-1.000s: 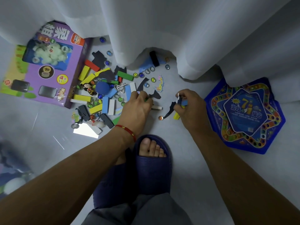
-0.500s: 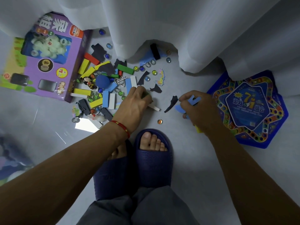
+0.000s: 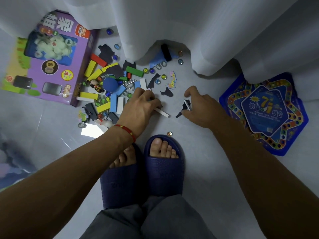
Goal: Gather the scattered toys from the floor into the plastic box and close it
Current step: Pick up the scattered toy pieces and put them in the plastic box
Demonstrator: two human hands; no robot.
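Right hand (image 3: 201, 107) has dropped its blue and yellow bits, now pinches a dark piece (image 3: 185, 107). Left hand (image 3: 141, 107) still grips white stick (image 3: 162, 112). Gathering barely begun.

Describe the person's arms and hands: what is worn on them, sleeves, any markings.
Both forearms are bare, with no sleeves in view. The left hand has a thin red cord bracelet with small gold-coloured beads around its wrist. The right hand and its wrist carry nothing: no watch, ring or glove shows. No markings are visible on either arm.
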